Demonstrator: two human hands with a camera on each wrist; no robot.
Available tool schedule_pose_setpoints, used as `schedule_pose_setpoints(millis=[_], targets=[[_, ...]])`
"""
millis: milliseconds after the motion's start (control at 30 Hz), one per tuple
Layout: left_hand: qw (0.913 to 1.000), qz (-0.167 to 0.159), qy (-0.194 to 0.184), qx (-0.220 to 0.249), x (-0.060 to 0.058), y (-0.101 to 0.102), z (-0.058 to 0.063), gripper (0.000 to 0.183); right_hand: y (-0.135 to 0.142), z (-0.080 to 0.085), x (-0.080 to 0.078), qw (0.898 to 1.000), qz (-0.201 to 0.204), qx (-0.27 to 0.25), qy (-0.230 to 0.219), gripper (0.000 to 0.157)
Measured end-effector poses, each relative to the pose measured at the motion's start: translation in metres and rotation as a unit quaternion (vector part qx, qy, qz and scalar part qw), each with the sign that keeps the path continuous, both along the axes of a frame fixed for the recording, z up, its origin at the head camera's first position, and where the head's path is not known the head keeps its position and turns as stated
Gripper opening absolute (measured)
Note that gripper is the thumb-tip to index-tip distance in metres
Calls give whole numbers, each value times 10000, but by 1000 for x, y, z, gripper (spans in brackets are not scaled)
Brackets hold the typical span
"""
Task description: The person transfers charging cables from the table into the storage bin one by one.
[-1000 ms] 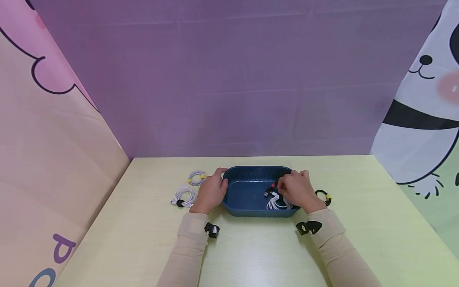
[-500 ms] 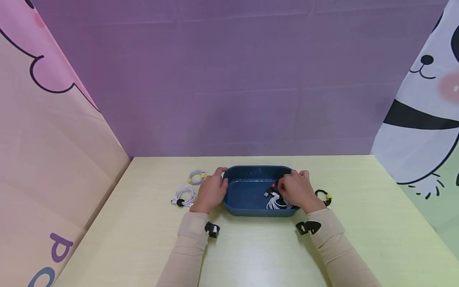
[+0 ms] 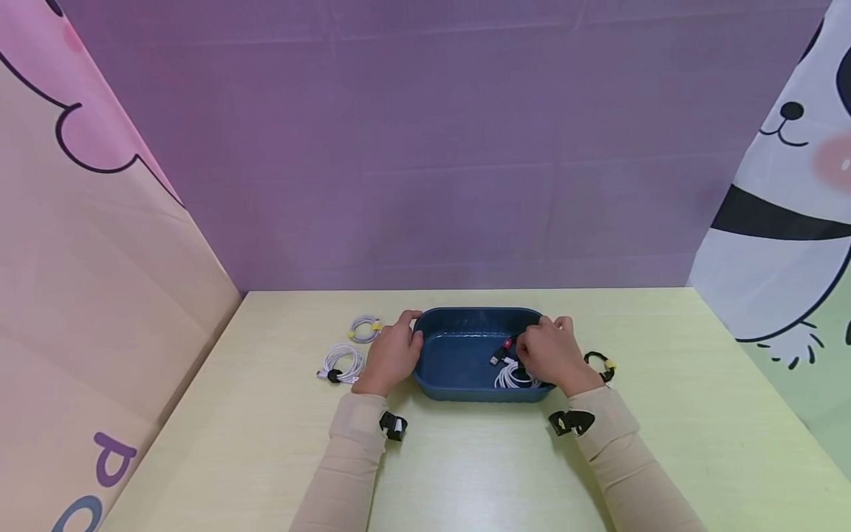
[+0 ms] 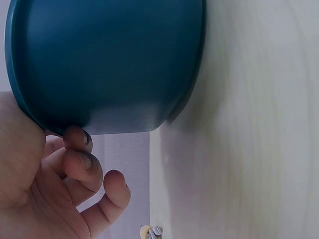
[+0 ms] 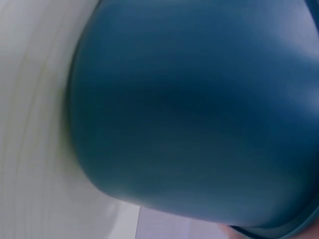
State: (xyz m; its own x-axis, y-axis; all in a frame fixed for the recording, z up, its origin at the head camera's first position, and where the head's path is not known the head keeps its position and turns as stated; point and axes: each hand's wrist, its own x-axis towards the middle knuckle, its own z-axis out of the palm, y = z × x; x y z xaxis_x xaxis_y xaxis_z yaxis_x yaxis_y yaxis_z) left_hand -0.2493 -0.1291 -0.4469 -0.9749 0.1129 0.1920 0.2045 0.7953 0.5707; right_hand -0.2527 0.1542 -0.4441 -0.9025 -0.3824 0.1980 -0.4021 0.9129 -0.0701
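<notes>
A dark blue oblong plastic bin [image 3: 459, 362] stands on the table. In the head view my left hand [image 3: 391, 353] grips its left rim; in the left wrist view several fingers [image 4: 82, 164] curl at the rim's corner, outside the wall. My right hand [image 3: 552, 353] holds the right rim, its thumb side reaching over the inside. Only bits of skin show past the rim in the right wrist view. Inside the bin, beside the right hand, lie a coiled white cable [image 3: 513, 375] and a black cable with a USB plug [image 3: 497, 356], partly hidden by that hand.
Left of the bin lie a coiled white cable with a black tie [image 3: 342, 363] and, behind it, a smaller coil with yellow ties [image 3: 363, 329]. A black coiled cable [image 3: 600, 365] with a yellow tie lies right of the right wrist. A purple backdrop [image 3: 439, 162] rises behind the table.
</notes>
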Motion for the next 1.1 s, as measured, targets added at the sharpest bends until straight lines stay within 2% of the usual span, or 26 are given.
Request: schedule_pose_setpoints(millis=[167,267,467,600,700,933,1100], targets=[[10000,3,32,7,-1,0,0,39,1,1,-1,10000,32,-64,-59,23],[10000,6,35,20,-1,0,0,39,3,2,-2,9995,146,-285,-83,19],[10000,-5,-6,23,0,1,-1,40,14,11,-3,9931,208,-1142,-178,10],[10000,-28,3,32,0,2,0,40,25,20,-5,9841,186,-1765,-76,11],[10000,-39,10,48,0,2,0,40,35,26,-6,9796,66,-2010,6,12],[10000,-34,-39,74,0,2,-1,40,62,34,-6,9762,-353,-2138,6,13],[10000,3,38,39,-1,0,-2,40,86,35,-9,9770,-517,-2020,-455,14]])
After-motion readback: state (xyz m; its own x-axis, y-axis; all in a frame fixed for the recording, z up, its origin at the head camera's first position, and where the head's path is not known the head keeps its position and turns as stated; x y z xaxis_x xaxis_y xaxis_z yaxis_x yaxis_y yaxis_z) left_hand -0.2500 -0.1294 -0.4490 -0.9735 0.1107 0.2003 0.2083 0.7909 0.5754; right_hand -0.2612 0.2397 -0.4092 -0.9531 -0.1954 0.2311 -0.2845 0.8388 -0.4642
